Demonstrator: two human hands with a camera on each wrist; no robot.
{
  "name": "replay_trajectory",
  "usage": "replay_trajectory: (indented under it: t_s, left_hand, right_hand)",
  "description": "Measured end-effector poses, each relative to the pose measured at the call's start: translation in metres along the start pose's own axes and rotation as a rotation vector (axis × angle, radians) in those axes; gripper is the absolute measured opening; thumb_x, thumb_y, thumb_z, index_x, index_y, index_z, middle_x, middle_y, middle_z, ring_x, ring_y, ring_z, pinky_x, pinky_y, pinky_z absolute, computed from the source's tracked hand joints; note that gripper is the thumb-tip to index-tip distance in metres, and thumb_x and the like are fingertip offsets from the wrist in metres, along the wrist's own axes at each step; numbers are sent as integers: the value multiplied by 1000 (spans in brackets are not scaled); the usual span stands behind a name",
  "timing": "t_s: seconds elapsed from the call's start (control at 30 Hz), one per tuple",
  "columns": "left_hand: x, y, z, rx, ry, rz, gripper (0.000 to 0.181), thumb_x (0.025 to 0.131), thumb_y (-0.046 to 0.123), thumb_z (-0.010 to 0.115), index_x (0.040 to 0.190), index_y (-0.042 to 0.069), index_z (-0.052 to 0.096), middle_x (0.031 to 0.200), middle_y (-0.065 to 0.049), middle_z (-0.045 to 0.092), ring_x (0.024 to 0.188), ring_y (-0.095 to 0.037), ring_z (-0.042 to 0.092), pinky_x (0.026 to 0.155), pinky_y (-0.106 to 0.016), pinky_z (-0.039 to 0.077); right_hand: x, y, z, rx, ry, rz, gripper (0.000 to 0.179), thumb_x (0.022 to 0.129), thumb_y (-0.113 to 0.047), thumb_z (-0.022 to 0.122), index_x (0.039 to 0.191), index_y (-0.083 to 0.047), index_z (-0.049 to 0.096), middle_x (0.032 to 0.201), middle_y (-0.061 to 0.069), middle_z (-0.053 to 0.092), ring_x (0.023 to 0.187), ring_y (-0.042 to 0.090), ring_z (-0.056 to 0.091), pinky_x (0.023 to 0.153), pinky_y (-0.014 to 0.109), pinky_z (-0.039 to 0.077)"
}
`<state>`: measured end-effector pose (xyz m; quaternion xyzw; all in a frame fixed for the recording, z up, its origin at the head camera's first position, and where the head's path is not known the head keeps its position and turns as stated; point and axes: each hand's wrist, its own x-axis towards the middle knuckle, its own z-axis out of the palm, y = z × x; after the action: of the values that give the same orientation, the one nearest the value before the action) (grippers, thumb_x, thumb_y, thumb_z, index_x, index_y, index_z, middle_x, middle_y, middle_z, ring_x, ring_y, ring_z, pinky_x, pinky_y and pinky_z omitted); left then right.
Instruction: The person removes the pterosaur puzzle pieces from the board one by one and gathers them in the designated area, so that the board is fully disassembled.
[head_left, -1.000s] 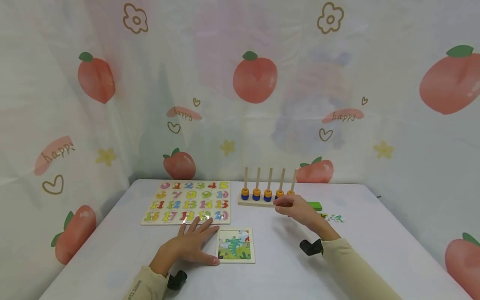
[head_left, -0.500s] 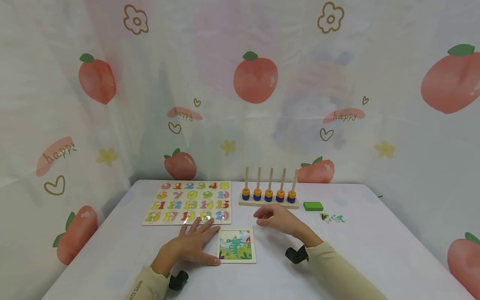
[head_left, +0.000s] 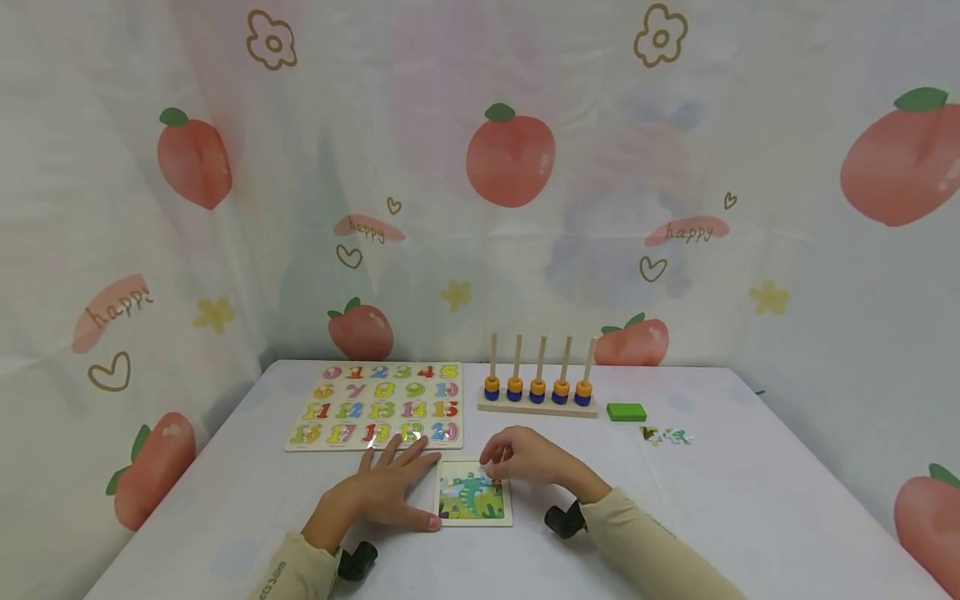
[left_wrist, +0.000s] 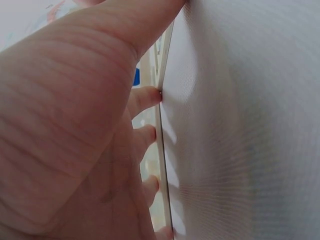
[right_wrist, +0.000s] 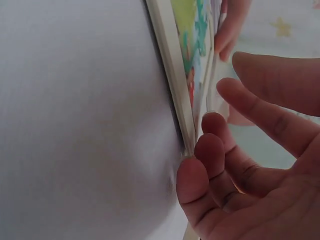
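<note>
My left hand (head_left: pixel 386 492) lies spread on the table, its thumb at the lower left corner of a small framed dinosaur jigsaw puzzle (head_left: pixel 471 505). Its other fingertips reach the front edge of the number board (head_left: pixel 381 410); in the left wrist view, the fingers (left_wrist: pixel 145 135) are spread along a pale board edge. Over the jigsaw's upper right corner, my right hand (head_left: pixel 528 457) pinches a small pale puzzle piece, mostly hidden by the fingers. In the right wrist view, the other fingers (right_wrist: pixel 192 180) curl loosely beside the jigsaw's frame (right_wrist: pixel 172 75).
Behind the right hand stands a wooden peg abacus (head_left: pixel 537 404) with orange and blue beads. A green block (head_left: pixel 626 412) lies to its right, and loose puzzle pieces (head_left: pixel 667 436) are in front of that. A fruit-print curtain (head_left: pixel 510 275) hangs behind the table.
My right hand has moved left and toward me, from in front of the abacus to the jigsaw's upper right corner. The left hand has stayed in place.
</note>
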<state>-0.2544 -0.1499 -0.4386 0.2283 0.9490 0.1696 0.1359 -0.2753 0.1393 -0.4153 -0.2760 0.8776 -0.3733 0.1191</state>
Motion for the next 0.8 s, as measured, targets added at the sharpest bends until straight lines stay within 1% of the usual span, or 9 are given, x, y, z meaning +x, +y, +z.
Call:
replay_trajectory:
  t_s: [0.1, 0.23, 0.3, 0.4, 0.5, 0.67, 0.8]
  left_hand:
    - [1, 0, 1, -6, 4, -4, 107, 79, 77, 79, 165, 24, 42, 177, -7, 22, 162, -45, 3, 121, -76, -1]
    - [1, 0, 0, -3, 0, -4, 107, 80, 78, 78, 166, 26, 41, 178, -7, 21, 162, -45, 2, 121, -77, -2]
    - [3, -3, 2, -4, 10, 10, 109, 79, 81, 76, 166, 26, 41, 178, -8, 20, 162, -46, 2, 120, -78, -3]
    - [7, -10, 6, 3, 25, 23, 110, 78, 83, 75, 166, 26, 41, 178, -7, 20, 162, -46, 2, 120, -78, -4]
    - [8, -11, 7, -5, 19, 17, 111, 77, 83, 76, 166, 26, 42, 178, -6, 20, 162, -45, 1, 121, -77, -4]
    - [4, -6, 5, -2, 6, 9, 109, 78, 82, 77, 166, 27, 41, 178, -7, 21, 162, -47, 2, 120, -78, -3]
    - [-1, 1, 0, 13, -5, -4, 106, 80, 79, 77, 166, 27, 41, 178, -7, 21, 162, -47, 3, 120, -78, -1]
  right_hand:
    - [2, -3, 6, -20, -2, 11, 6, 96, -5, 78, 101, -4, 78, 91, -1, 63, 86, 18, 55, 73, 31, 48]
    - [5, -4, 11, -75, 8, 10, 3, 94, -1, 79, 95, -4, 77, 90, 0, 58, 84, 17, 53, 71, 30, 46]
    - [6, -5, 13, -98, 13, 8, 6, 92, 0, 79, 93, -3, 75, 89, 1, 57, 83, 17, 52, 71, 29, 46]
    - [6, -8, 15, -116, 16, 6, 9, 91, 2, 79, 91, -4, 72, 92, 3, 55, 83, 18, 51, 71, 31, 46]
    - [4, -8, 17, -128, 19, -1, 13, 90, 3, 80, 91, -5, 70, 94, 5, 53, 86, 20, 50, 73, 33, 45]
    - [3, -8, 18, -142, 15, -15, 16, 89, 4, 80, 91, -8, 69, 97, 5, 53, 89, 20, 48, 76, 35, 44]
    - [2, -7, 18, -144, 16, -23, 17, 91, 4, 79, 92, -10, 69, 97, 4, 54, 89, 20, 49, 76, 35, 44]
